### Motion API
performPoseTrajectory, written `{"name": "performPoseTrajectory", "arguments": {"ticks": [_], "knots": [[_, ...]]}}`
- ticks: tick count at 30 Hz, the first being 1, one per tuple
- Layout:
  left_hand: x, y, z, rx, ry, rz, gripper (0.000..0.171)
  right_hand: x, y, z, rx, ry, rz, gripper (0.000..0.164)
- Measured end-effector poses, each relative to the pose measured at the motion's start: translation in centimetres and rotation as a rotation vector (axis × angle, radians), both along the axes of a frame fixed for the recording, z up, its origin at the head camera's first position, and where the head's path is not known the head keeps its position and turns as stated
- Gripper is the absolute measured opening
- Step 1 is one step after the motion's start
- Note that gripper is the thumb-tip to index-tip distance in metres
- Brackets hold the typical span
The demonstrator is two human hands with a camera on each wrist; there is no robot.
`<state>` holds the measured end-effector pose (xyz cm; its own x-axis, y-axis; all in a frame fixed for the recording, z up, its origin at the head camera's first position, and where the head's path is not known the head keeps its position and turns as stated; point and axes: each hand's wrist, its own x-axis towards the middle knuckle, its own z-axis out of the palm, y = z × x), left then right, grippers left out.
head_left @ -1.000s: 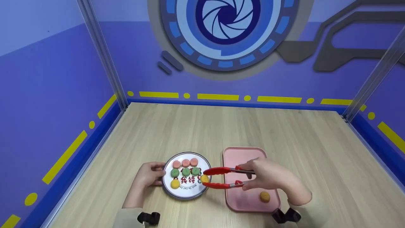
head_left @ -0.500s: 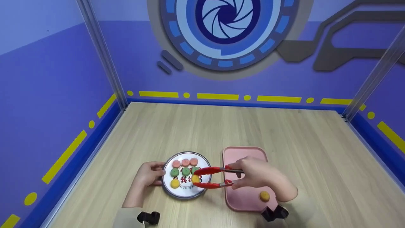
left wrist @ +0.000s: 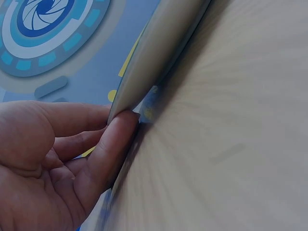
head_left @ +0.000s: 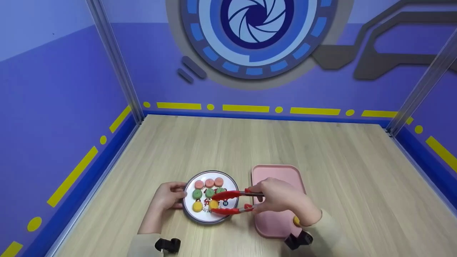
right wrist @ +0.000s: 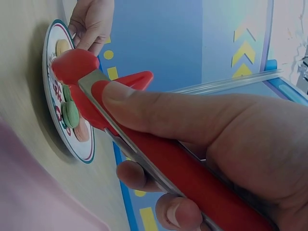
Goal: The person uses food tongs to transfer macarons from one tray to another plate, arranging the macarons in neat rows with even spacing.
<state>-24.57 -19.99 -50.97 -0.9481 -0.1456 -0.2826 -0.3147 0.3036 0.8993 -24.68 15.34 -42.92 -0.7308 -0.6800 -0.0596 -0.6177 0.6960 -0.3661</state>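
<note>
My left hand pinches the left rim of a round white plate with a dark edge; in the left wrist view the thumb and fingers close on that rim. My right hand grips red-tipped tongs, thumb along one arm in the right wrist view. Between the tong tips sits a yellow macaron, over the plate's lower middle. Another yellow macaron lies to its left. Behind them run a row of green macarons, one partly covered by the tongs, and a row of pink macarons.
Beneath my right hand lies a pink rectangular tray, right of the plate. One more yellow macaron on it is partly hidden by the right wrist. Blue-purple walls enclose the wooden table at the back and sides.
My right hand has carried the tongs and yellow macaron leftward, from the plate's right edge to its lower middle. The left hand stays on the rim.
</note>
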Motion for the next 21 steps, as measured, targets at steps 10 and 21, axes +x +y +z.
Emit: {"name": "performPoseTrajectory", "arguments": {"ticks": [10,21], "knots": [[-0.09,0.06,0.06,-0.010,0.009,-0.010,0.039,-0.17,-0.64,-0.26,0.014,0.007,-0.003,0.046],[-0.06,-0.06,0.01,0.001,0.011,-0.011,0.039,-0.25,-0.89,-0.42,0.018,-0.019,-0.019,0.047]]}}
